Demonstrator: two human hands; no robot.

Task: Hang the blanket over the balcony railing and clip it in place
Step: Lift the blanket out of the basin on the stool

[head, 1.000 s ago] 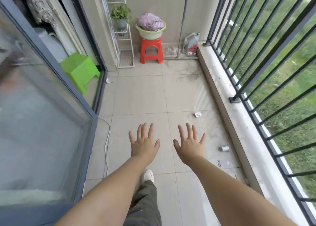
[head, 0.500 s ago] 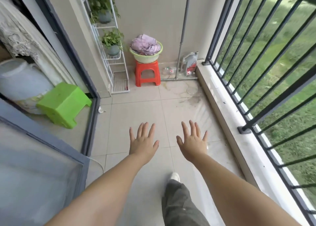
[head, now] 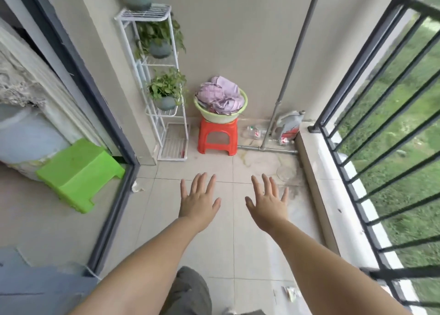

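A crumpled lilac blanket (head: 220, 95) is heaped in a pale green basin (head: 221, 117) on a red plastic stool (head: 217, 136) at the far wall. The dark metal balcony railing (head: 371, 95) runs along the right side above a pale concrete kerb. My left hand (head: 198, 199) and my right hand (head: 267, 201) are held out flat over the tiled floor, fingers spread, holding nothing, well short of the stool. I see no clips.
A white wire plant rack (head: 164, 83) with potted plants stands left of the stool. A grey pipe (head: 292, 64) and bottles sit at the back right corner. A green stool (head: 81, 172) lies inside the sliding door frame (head: 114, 210) on the left.
I have walked forward along the balcony; the stool with the basin and the plant rack are much closer. Both hands stay spread and empty in front of me.
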